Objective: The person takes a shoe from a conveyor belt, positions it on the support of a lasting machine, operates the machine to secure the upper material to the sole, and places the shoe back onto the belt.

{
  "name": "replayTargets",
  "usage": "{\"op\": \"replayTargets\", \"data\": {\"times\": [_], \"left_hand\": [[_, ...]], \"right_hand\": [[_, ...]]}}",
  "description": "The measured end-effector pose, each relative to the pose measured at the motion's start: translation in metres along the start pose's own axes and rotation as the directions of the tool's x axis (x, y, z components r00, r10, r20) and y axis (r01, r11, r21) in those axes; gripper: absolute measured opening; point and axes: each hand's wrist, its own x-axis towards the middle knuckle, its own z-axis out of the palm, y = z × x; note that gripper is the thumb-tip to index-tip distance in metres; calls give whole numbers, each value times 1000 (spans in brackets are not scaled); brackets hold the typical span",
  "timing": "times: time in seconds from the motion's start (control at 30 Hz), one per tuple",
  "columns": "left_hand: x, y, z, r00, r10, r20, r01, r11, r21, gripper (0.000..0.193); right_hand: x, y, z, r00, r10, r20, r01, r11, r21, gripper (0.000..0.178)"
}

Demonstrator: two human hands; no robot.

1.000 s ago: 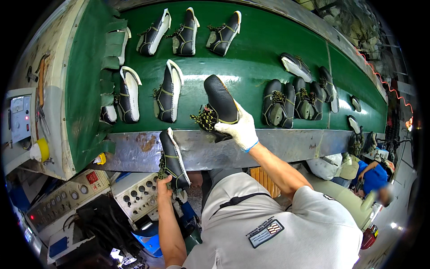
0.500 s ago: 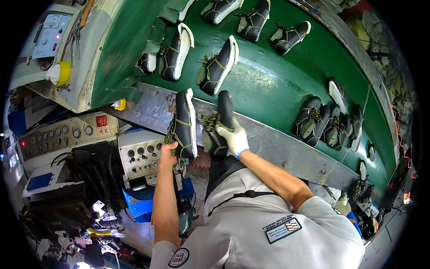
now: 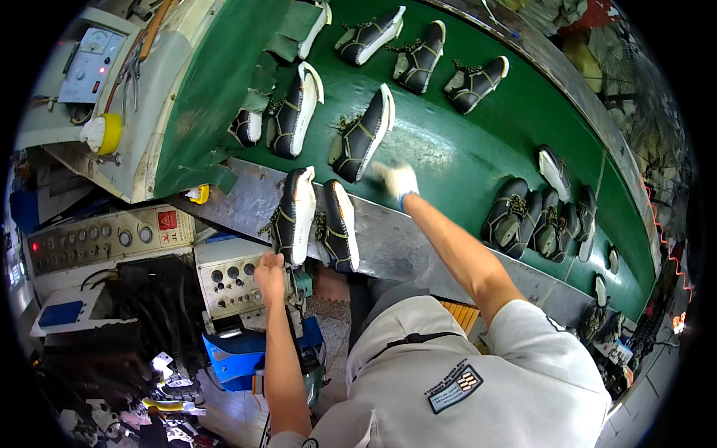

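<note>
At the near metal edge, my bare left hand [image 3: 270, 276] is closed at the lower end of a black shoe [image 3: 295, 213] with a white underside. Its fingertips are partly hidden there. A second black shoe [image 3: 340, 228], also showing its white side, lies just right of the first, with no hand on it. My right hand [image 3: 398, 181], in a white glove, is over the green surface, and its fingers are smeared by motion. Closest to it is a black shoe [image 3: 363, 136] with olive trim and laces.
Several more shoes, such as one at the back [image 3: 421, 60], lie on the green worktop [image 3: 433, 149]. A further group [image 3: 549, 216] is at the right. A metal ledge [image 3: 403, 243] runs along the near edge. Control panels [image 3: 112, 231] and a blue box [image 3: 228, 358] are left.
My right hand has let go of the second shoe, which now shows its white side, and has moved farther over the worktop. The left-hand shoe has turned slightly. The view has shifted.
</note>
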Motion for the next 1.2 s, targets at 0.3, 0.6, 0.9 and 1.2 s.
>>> {"op": "replayTargets", "data": {"times": [0.3, 0.6, 0.9, 1.2], "left_hand": [[-124, 23, -29, 997, -21, 79, 45, 949, -312, 34], [-187, 58, -144, 984, 151, -94, -178, 837, -517, 38], [-231, -13, -274, 938, -130, -322, -210, 524, -825, 37], [-238, -154, -331, 782, -393, -483, -368, 335, -867, 31]], "right_hand": [[63, -55, 75, 998, 39, 55, -63, 819, 571, 52], [-138, -157, 9, 308, -555, 773, -407, 658, 634, 82], [-434, -172, 115, -81, -260, 962, -492, 850, 188, 45], [-536, -162, 231, -137, -72, 988, -304, 952, 28, 40]]}}
